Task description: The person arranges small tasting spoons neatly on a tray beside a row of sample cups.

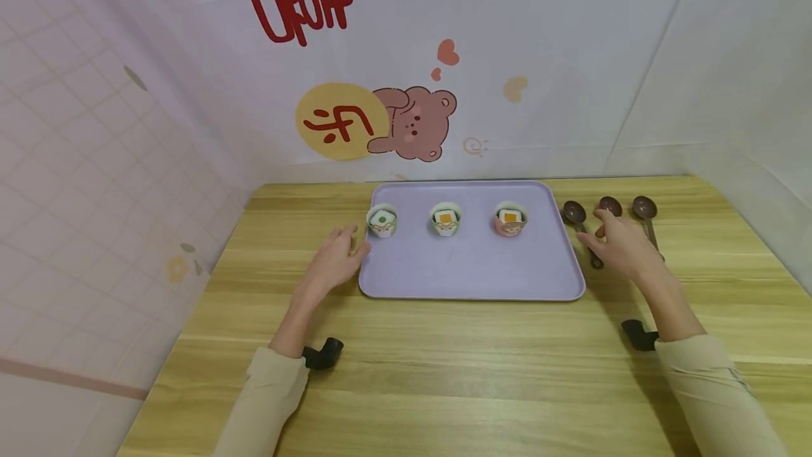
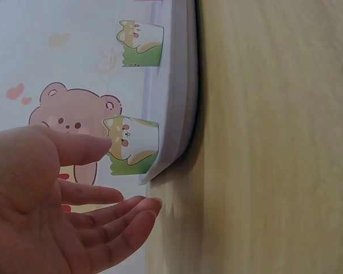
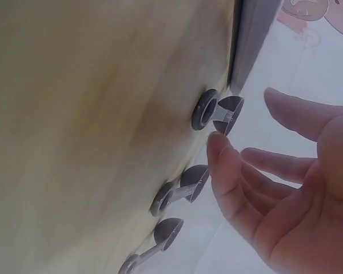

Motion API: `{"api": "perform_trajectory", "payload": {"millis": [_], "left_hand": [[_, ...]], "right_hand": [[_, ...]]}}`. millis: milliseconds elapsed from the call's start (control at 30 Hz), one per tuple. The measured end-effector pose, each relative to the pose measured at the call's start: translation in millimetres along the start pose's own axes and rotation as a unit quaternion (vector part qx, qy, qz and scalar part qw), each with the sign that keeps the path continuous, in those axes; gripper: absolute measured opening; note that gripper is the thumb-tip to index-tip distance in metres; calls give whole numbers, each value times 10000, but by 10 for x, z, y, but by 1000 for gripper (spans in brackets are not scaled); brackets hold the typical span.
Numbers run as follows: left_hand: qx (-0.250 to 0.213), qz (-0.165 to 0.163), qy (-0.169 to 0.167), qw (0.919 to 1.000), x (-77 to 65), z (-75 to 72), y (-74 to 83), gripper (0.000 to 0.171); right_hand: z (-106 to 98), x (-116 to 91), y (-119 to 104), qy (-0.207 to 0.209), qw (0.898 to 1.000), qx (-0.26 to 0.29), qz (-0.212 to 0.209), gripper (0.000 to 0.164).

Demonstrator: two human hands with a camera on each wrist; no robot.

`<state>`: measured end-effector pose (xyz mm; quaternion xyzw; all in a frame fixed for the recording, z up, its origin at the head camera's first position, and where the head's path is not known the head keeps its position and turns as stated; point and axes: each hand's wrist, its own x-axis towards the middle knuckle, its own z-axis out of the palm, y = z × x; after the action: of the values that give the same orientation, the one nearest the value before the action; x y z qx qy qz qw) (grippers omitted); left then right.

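A lavender tray (image 1: 469,270) lies on the table with three small printed paper cups in a row. The left cup (image 1: 382,230) holds a white piece with a green dot. White pieces with orange squares sit in the middle cup (image 1: 447,230) and the right cup (image 1: 509,229). My left hand (image 1: 333,259), fingers loosely bent and holding nothing, is beside the tray's left edge. Over the dark brown measuring spoons hovers my right hand (image 1: 622,242), thumb and fingers apart and gripping nothing. It partly covers the middle spoon (image 1: 610,203); the left spoon (image 1: 574,213) lies just beside it.
A third brown spoon (image 1: 644,207) lies at the far right of the group. Behind the wooden table (image 1: 469,372) hangs a white printed cloth (image 1: 558,34) with a bear drawing. Another pale wall (image 1: 108,182) stands on the left. Black wrist mounts (image 1: 325,354) project inward from both wrists.
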<state>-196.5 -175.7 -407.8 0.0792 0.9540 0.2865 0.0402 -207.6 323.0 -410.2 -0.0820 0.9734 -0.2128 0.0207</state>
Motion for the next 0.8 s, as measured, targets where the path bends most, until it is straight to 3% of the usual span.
{"api": "perform_trajectory", "payload": {"millis": [233, 500, 800], "left_hand": [[-70, 7, -68, 10000, 30, 30, -22, 53], [-73, 40, -104, 9999, 59, 53, -39, 31], [-403, 252, -248, 9986, 129, 74, -41, 18]], "right_hand": [[-14, 17, 14, -256, 9996, 109, 95, 70], [-19, 67, 23, -516, 9984, 129, 185, 68], [-29, 94, 50, -452, 9990, 10, 54, 51]]}}
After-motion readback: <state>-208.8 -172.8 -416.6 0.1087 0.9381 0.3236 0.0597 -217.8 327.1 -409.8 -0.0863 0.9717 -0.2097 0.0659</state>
